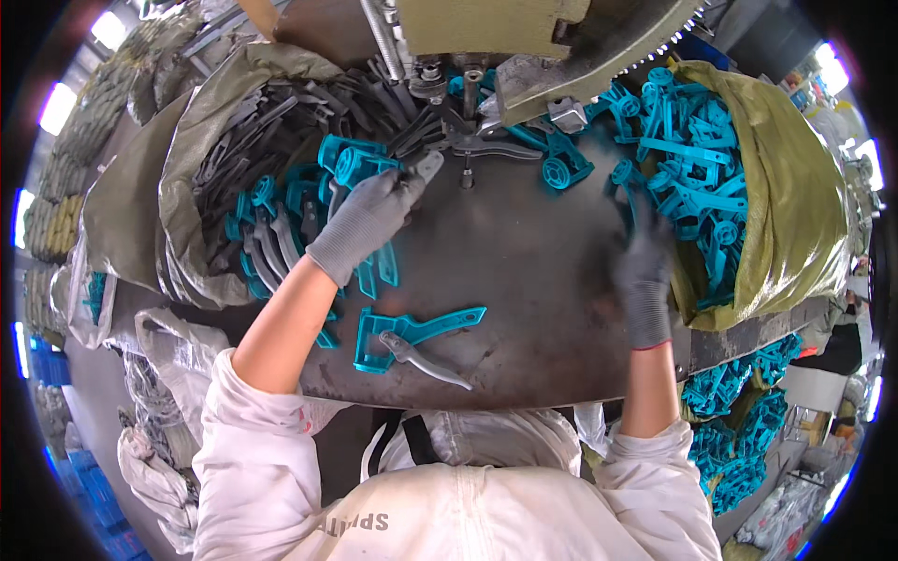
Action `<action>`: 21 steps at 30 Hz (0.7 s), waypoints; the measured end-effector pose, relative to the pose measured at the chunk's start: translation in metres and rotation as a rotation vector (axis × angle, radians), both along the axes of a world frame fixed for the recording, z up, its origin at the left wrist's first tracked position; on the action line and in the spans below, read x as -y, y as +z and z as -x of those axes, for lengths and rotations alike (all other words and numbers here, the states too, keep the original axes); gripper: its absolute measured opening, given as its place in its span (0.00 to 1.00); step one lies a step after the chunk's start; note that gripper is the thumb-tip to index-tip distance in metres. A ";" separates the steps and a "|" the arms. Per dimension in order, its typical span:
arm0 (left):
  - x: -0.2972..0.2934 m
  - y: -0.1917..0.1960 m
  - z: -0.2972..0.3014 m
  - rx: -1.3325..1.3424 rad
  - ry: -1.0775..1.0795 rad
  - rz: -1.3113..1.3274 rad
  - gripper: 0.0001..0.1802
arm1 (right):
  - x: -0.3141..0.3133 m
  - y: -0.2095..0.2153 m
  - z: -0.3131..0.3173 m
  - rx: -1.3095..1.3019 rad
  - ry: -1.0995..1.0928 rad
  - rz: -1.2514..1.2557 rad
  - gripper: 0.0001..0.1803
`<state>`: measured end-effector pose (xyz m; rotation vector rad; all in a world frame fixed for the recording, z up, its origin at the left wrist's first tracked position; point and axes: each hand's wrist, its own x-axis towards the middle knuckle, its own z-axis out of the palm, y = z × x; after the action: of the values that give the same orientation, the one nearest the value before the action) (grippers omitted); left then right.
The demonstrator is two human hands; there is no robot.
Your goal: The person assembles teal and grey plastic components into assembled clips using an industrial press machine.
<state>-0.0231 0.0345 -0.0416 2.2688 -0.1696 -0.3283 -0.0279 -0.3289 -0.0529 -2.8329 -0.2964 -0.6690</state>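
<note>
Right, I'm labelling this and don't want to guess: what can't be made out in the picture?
Head view:
- Right hand: blurred, so whether it grips the teal piece at its fingertips is unclear.
- Grey handle in the left hand: its lower end is hidden by the glove.
- Machine: its top is cut off by the upper edge.
- Right sack: its lower contents are hidden under the upper teal parts.

Your left sack (175, 187) holds lever handles (262, 120) at upper left; your right sack (795, 187) holds handle frames (697, 154) at upper right; the press (486, 28) stands between, top centre.
</note>
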 end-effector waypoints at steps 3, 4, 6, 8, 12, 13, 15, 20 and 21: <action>0.009 0.013 0.005 0.158 -0.071 -0.029 0.17 | 0.043 -0.012 -0.003 -0.080 -0.018 -0.117 0.30; 0.025 0.027 0.003 0.105 0.011 0.182 0.18 | 0.045 -0.017 -0.008 -0.152 0.131 -0.343 0.31; 0.050 0.048 0.004 -0.347 0.398 0.543 0.21 | 0.012 0.015 -0.006 -0.836 -0.091 -0.961 0.32; 0.054 0.050 0.000 -0.366 0.381 0.608 0.23 | -0.005 0.013 -0.006 -0.675 0.169 -1.195 0.30; 0.054 0.059 -0.003 -0.330 0.266 0.572 0.22 | -0.081 0.043 -0.017 -0.843 0.170 -1.575 0.28; 0.060 0.068 -0.004 -0.374 0.296 0.544 0.17 | -0.087 0.042 -0.024 -0.838 0.176 -1.577 0.28; 0.058 0.067 -0.007 -0.295 0.181 0.416 0.16 | -0.100 0.039 -0.035 -0.883 0.259 -1.435 0.29; 0.057 0.063 -0.009 -0.276 0.150 0.340 0.16 | -0.116 0.049 -0.028 -0.876 0.347 -1.281 0.32; 0.055 0.062 -0.008 -0.201 0.092 0.394 0.15 | -0.116 0.051 -0.027 -0.886 0.329 -1.285 0.33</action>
<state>-0.0155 -0.0200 0.0201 1.8369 -0.0215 -0.4305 -0.0013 -0.2125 -0.0022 -1.5257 -0.0854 0.4037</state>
